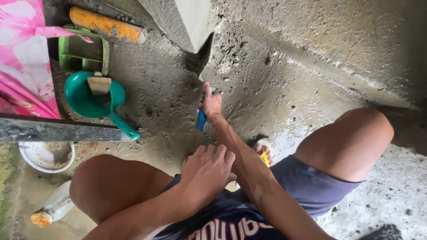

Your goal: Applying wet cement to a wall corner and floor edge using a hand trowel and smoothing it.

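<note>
Ahead, right hand [211,103] works blue-handled tool [202,119] against column corner [195,38].

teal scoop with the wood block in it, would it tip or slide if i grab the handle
The teal scoop looks like thin plastic, so probably light. The wood block sits loose across its bowl and may well slide or fall off if the handle is lifted. The ground under it is gritty wet cement, so it would likely drag rather than slide freely.

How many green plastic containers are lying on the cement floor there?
2. A square green tub sits at upper left beside the orange tube; a teal scoop with a handle lies just below it. More may hide under the pink cloth.
</note>
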